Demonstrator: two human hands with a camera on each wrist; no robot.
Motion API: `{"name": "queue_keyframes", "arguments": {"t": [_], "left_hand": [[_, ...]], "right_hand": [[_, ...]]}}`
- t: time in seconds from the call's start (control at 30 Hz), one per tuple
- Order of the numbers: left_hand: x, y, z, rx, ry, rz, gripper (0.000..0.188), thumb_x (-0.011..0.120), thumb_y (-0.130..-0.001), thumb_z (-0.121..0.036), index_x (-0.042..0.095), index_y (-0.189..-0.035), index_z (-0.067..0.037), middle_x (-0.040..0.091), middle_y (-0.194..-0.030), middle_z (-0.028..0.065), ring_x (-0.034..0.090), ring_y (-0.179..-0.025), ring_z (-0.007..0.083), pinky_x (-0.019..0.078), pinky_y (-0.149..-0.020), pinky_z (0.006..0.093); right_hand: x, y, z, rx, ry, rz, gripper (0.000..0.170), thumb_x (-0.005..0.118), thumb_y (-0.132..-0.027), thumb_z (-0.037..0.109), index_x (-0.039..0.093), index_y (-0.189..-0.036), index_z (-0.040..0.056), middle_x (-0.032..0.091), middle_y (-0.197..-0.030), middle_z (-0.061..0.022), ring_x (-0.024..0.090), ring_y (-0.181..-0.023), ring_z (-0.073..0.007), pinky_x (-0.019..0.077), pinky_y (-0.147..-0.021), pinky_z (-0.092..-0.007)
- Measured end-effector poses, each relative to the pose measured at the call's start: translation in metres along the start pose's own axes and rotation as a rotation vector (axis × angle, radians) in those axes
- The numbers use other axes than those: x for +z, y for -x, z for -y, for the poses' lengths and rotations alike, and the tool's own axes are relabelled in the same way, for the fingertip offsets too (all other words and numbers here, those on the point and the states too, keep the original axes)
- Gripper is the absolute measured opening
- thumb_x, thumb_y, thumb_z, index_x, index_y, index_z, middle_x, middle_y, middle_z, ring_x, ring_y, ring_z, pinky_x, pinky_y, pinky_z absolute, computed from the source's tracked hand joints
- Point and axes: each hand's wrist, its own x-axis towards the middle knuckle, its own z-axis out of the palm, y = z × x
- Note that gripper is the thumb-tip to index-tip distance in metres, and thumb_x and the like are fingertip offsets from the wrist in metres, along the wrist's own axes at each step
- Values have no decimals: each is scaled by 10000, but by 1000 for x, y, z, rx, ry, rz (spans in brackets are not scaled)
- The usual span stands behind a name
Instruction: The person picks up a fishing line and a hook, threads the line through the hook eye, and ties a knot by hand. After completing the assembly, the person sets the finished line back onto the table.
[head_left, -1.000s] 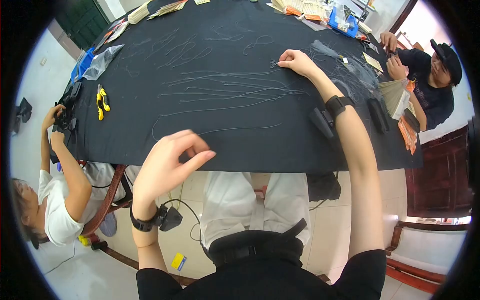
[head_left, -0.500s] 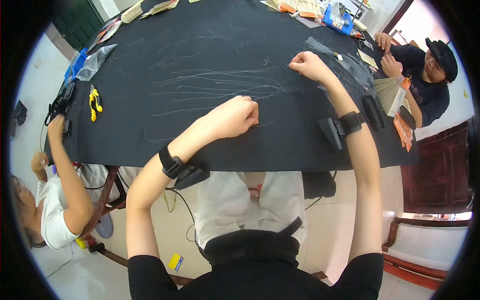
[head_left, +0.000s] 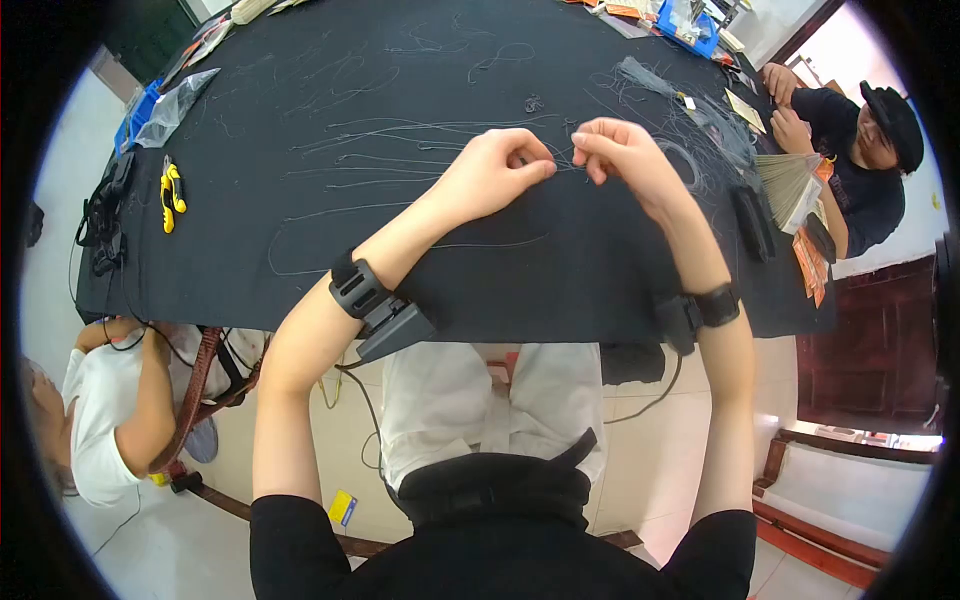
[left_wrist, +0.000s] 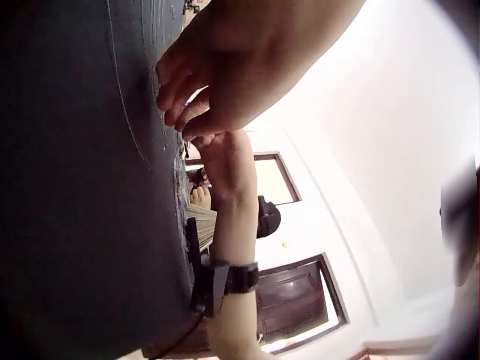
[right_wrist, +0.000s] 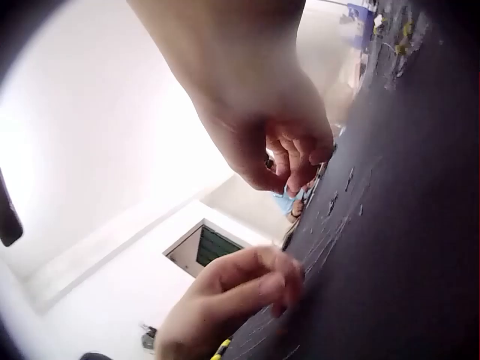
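Note:
Thin grey strands [head_left: 375,171] lie in long rows across the black cloth. My left hand [head_left: 492,172] is over their right-hand part, its thumb and fingers loosely bent close to the cloth; no strand shows plainly between them. Just to its right, my right hand [head_left: 625,160] hovers with bent fingers near the strand ends, and nothing plain is seen in it. Both the left hand [left_wrist: 217,82] in the left wrist view and the right hand [right_wrist: 277,135] in the right wrist view have relaxed, bent fingers. A small tangled strand [head_left: 534,103] rests beyond the hands.
Yellow-handled pliers [head_left: 172,195] lie at the left, below a clear bag [head_left: 178,108]. On the right are a strand heap [head_left: 715,130], a black case [head_left: 753,222] and a fanned card stack [head_left: 785,185]. A blue tray [head_left: 686,30] stands far right. People sit at both sides.
My left hand has moved right and forward over the strands, up to my right hand. The right hand has left the small tangle and come slightly nearer, its fingers turned toward the left hand.

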Motion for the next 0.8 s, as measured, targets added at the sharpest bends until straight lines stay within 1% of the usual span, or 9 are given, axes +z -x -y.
{"name": "queue_keyframes", "arguments": {"t": [0.07,0.1,0.13,0.27,0.43,0.53,0.63,0.8], "left_hand": [[1,2,0,-31,85,-81,231,606,-822,-187,631,-948,5,641,-849,74,586,-800,122,453,-738,258],[2,3,1,-49,125,-122,237,606,-825,-194,633,-954,3,642,-855,73,587,-809,123,450,-747,256],[2,2,2,-68,117,-122,240,606,-832,-207,636,-962,-8,641,-868,66,586,-822,122,441,-765,254],[5,3,0,-96,207,-140,231,603,-834,-206,638,-958,-14,638,-872,64,578,-826,116,439,-765,249],[5,4,3,-114,252,-128,226,605,-833,-205,637,-956,-18,632,-862,49,563,-814,106,439,-746,244],[6,5,-3,-82,331,-180,225,632,-804,-188,645,-910,11,634,-768,54,569,-727,90,450,-679,228],[6,7,-4,-76,399,-153,230,636,-806,-197,642,-908,9,632,-774,50,570,-736,92,451,-687,225],[7,7,-6,-59,382,-150,232,639,-807,-202,637,-902,9,629,-782,47,568,-745,92,451,-694,222]], "right_hand": [[8,4,-6,43,-166,4,192,563,-850,217,592,-872,28,598,-700,-25,491,-538,-48,389,-522,-194],[12,4,-8,30,-190,0,187,564,-852,212,590,-876,28,596,-696,-23,488,-535,-48,387,-520,-190],[16,3,-10,17,-213,-6,182,565,-853,207,588,-880,29,593,-692,-21,485,-532,-47,385,-518,-186],[23,6,-12,15,-283,10,177,569,-854,196,578,-899,25,590,-686,-18,480,-524,-46,379,-514,-171],[27,12,-10,-7,-259,25,187,570,-856,199,573,-904,19,587,-684,-21,485,-526,-42,384,-501,-166],[27,14,-11,-24,-247,28,196,571,-856,201,570,-912,14,586,-683,-22,487,-528,-39,380,-490,-160],[27,16,-10,-37,-249,4,203,572,-857,203,568,-918,10,585,-682,-23,487,-527,-38,376,-483,-156],[26,17,-8,-52,-250,-2,210,570,-860,205,565,-920,4,582,-680,-23,484,-524,-36,375,-481,-155]]}}
